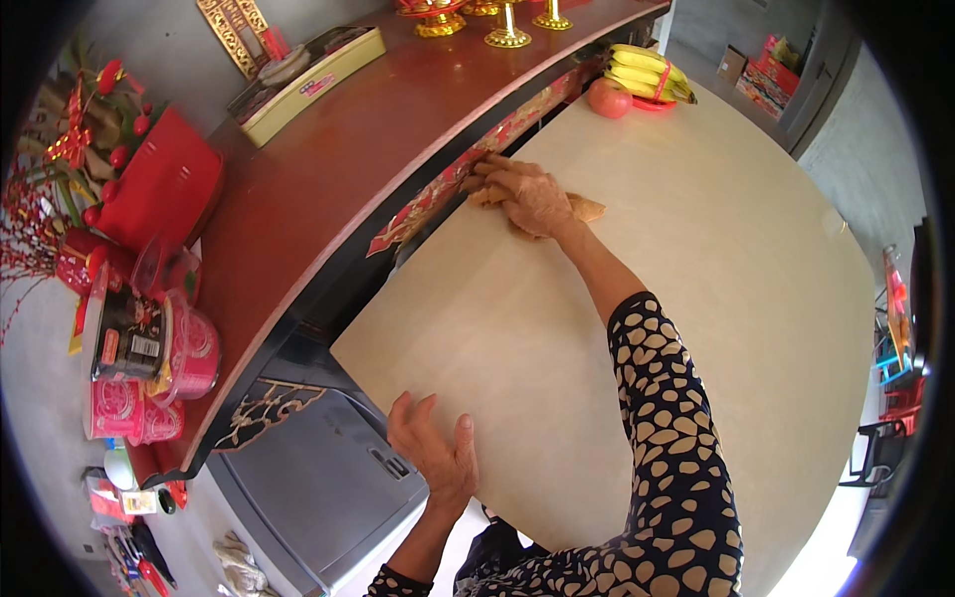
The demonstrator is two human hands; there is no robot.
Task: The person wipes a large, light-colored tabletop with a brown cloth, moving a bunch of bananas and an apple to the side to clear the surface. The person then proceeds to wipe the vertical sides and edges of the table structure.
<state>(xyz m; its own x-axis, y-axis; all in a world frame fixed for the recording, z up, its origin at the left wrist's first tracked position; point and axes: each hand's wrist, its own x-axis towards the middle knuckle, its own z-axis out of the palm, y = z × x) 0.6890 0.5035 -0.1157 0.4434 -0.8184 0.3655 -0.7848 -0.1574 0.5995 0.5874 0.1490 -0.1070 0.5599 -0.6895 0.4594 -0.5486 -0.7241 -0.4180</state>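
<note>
My right hand (532, 199) presses a crumpled tan cloth (589, 209) down on the pale beige tabletop (557, 348), close to the table's far left edge. Part of the cloth sticks out beyond the wrist side, and the rest lies under the palm and fingers. Nearer to me, my left hand (435, 453) is empty with its fingers spread, at the table's near left edge. Whether it touches the tabletop I cannot tell.
A dark red altar shelf (328, 189) with a carved front runs along the table's left side. Yellow bananas (642, 75) and a red apple (610, 99) sit at the table's far end. Pink tubs (194, 348) crowd the shelf's near end. Below stands a grey storage box (308, 478).
</note>
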